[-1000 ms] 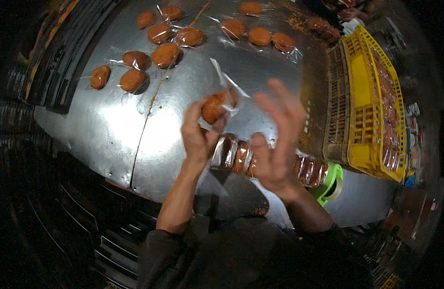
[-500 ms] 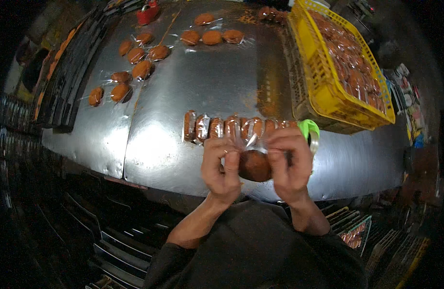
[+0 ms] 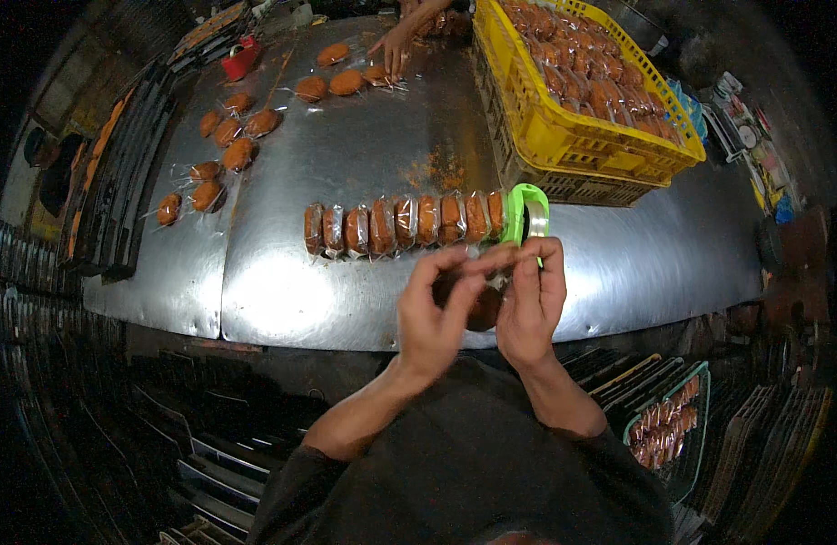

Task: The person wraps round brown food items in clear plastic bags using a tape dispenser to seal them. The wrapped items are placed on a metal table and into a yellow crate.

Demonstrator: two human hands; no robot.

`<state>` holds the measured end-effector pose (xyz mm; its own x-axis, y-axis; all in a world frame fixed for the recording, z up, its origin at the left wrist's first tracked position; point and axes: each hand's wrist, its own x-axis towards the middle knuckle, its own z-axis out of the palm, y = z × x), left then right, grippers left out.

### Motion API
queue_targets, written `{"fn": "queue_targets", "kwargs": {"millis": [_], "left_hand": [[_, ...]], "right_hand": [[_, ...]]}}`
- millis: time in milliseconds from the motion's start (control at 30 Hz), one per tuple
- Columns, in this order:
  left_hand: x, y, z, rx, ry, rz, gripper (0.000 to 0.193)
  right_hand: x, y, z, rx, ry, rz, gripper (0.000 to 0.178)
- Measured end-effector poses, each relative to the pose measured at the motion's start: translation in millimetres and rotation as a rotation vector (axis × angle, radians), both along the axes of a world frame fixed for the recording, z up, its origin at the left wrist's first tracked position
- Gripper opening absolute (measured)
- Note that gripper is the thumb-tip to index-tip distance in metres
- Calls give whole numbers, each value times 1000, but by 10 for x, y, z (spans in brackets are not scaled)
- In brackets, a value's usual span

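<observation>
Between my two hands is a round brown bun [image 3: 484,311] in clear film, mostly covered by my fingers. My left hand [image 3: 434,313] is closed at the film, thumb and fingertips pinched together. My right hand [image 3: 530,309] pinches the film's gathered end from the other side. Just beyond them stands a bright green tape dispenser [image 3: 516,207] with a roll of clear tape. Leftward from it runs a row of wrapped brown buns [image 3: 382,227], standing on edge side by side.
Other wrapped buns [image 3: 241,153] lie scattered at the far left of the metal table [image 3: 318,163]. A co-worker's hand [image 3: 396,50] touches one at the back. A yellow crate [image 3: 609,141] full of wrapped buns rises at the right. A red tape dispenser [image 3: 241,59] stands far left.
My fingertips have come together over the bun, covering more of it. A co-worker's hand has come in at the back. The view has shifted, showing more of the bun row and tape dispenser.
</observation>
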<state>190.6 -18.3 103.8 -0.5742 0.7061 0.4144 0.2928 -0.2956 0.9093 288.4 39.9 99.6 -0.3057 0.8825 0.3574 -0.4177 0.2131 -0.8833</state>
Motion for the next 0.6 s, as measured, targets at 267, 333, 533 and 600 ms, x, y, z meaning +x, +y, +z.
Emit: {"fn": "queue_targets", "kwargs": {"millis": [267,333,533,600], "left_hand": [[-356,-156,-55,-31,-392,-149,14],[-509,-191,-168,210,28,-97,13],[-1014,-320,-204,-103,-218,-445,28],[-1026,-268,-273,-84,-292,-349,43]], "right_hand": [[-317,-259,-195,610,-564,-228,42],[-310,-233,-299,554,-559,-16,36],[-562,-265,-142,582,-668,-196,33],[-616,-202,-155,623,-677,-103,34]]}}
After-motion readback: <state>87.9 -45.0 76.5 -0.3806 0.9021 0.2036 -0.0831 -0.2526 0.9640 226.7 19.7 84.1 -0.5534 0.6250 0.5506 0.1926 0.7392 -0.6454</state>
